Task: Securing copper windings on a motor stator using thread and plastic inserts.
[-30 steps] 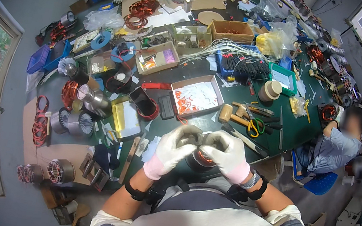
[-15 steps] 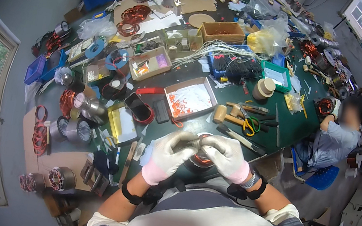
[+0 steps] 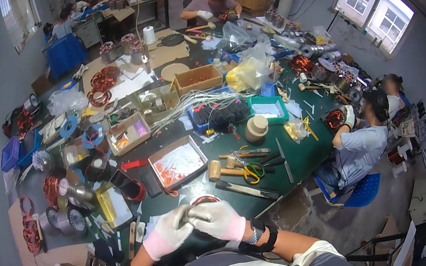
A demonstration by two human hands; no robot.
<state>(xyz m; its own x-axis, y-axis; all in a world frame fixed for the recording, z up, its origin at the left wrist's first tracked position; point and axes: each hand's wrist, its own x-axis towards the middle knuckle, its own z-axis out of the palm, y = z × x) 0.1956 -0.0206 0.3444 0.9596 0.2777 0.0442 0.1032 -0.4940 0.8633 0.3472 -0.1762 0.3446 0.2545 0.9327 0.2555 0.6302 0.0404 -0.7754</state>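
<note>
At the near edge of the green table, my left hand (image 3: 169, 233), in a white glove with a pink cuff, has its fingers curled and pressed in a pinch. Its fingertips meet those of my right hand (image 3: 217, 220), gloved the same way and also closed. Whatever lies between the fingers is hidden. Right behind and below my hands is a round motor stator with copper windings (image 3: 206, 199), mostly covered by the right hand. Just beyond it stands a shallow white box (image 3: 202, 160) of white slips and orange-red pieces.
Right of the box lie a wooden mallet (image 3: 214, 170), green-and-yellow-handled scissors (image 3: 254, 175) and a flat dark tool (image 3: 246, 190). To the left are a black phone (image 3: 122, 181) and a yellow tray (image 3: 113, 205). A co-worker (image 3: 361, 141) sits at the right edge, another person (image 3: 211, 7) at the far end.
The view has swung up and to the right, showing more of the room's far end. My hands stay together by the stator; the right now lies more across it, its fingers drawn closer to the left.
</note>
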